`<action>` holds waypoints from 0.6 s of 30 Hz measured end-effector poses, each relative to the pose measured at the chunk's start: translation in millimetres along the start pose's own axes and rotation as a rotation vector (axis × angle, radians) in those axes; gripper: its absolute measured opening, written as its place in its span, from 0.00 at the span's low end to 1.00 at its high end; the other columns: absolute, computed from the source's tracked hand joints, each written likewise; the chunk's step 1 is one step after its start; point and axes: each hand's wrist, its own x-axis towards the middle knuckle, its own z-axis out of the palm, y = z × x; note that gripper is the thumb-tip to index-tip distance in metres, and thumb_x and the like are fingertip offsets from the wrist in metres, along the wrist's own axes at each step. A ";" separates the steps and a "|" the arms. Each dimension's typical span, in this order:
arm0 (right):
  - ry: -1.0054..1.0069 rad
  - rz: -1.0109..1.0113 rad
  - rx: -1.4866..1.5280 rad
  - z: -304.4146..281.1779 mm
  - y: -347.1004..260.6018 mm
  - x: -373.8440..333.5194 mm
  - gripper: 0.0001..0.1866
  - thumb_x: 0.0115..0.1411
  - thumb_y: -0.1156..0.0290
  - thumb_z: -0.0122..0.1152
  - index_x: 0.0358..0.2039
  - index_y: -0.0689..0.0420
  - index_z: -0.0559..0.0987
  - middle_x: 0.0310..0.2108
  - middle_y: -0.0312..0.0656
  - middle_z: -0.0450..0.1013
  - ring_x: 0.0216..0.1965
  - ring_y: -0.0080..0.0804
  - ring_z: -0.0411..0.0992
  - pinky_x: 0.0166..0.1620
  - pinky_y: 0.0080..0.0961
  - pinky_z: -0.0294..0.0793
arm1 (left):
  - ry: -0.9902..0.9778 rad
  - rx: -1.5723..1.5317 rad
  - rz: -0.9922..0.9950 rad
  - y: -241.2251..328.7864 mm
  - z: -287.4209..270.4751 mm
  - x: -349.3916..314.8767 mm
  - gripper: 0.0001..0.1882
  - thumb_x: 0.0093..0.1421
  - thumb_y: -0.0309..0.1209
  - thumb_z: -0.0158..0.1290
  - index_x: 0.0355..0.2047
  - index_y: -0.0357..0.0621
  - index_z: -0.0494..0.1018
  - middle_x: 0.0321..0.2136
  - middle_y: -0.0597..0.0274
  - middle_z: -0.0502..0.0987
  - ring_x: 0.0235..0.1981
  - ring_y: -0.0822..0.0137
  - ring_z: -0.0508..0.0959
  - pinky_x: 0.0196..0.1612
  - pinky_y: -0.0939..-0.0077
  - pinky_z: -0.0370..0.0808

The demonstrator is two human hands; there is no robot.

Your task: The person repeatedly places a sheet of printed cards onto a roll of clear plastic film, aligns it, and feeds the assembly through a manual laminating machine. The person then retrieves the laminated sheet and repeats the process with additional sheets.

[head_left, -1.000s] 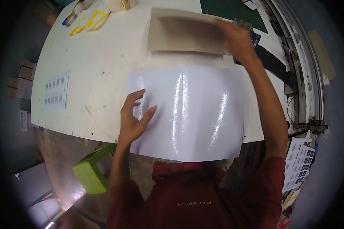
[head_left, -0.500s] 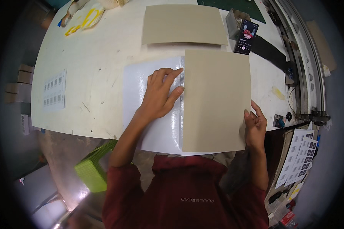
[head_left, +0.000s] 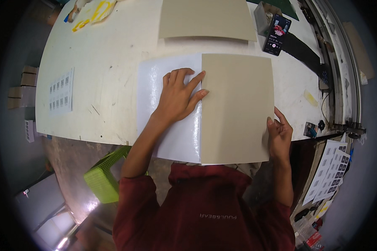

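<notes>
A beige cardboard sheet (head_left: 238,113) lies over the right part of a glossy white sheet (head_left: 148,88) at the table's front edge. My right hand (head_left: 280,136) holds the cardboard by its right edge, thumb on top and fingers on the far side of the edge. My left hand (head_left: 178,98) rests over the white sheet with its fingers apart. Its index fingertip and thumb touch the cardboard's left edge. What lies under the cardboard is hidden, apart from a thin white margin along its bottom.
Another beige cardboard piece (head_left: 207,19) lies farther back. A phone (head_left: 277,34) leans by a grey box (head_left: 264,16) at the back right. Printed label sheets (head_left: 62,92) lie on the left. A green stool (head_left: 102,182) stands below the table, and a metal rail (head_left: 349,75) runs along the right.
The cardboard's left edge now covers the shiny strip that showed beside it. My left hand has moved slightly right, onto that edge. My right hand keeps its hold. The view has shifted a little.
</notes>
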 end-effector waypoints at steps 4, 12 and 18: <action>0.026 0.012 0.013 5.5 -8.0 -2.6 0.26 0.67 0.73 0.59 0.62 0.72 0.68 0.38 0.44 0.80 0.36 0.17 0.73 0.43 0.14 0.70 | -0.002 0.005 0.003 -0.1 1.4 0.2 0.26 0.67 0.50 0.51 0.57 0.45 0.74 0.50 0.49 0.71 0.52 0.53 0.68 0.57 0.54 0.60; 0.019 0.005 -0.051 4.4 -7.7 1.7 0.24 0.67 0.77 0.57 0.62 0.71 0.68 0.38 0.44 0.81 0.37 0.18 0.74 0.45 0.15 0.71 | -0.063 0.062 0.003 2.9 -5.4 3.4 0.31 0.65 0.52 0.53 0.60 0.46 0.72 0.51 0.47 0.70 0.55 0.52 0.67 0.60 0.54 0.60; 0.017 0.025 -0.063 4.3 -9.1 1.6 0.23 0.67 0.78 0.56 0.62 0.71 0.69 0.39 0.45 0.81 0.38 0.18 0.75 0.45 0.16 0.71 | -0.151 0.040 0.047 3.0 -20.7 6.0 0.52 0.43 0.68 0.65 0.61 0.45 0.72 0.52 0.46 0.69 0.57 0.50 0.67 0.63 0.50 0.58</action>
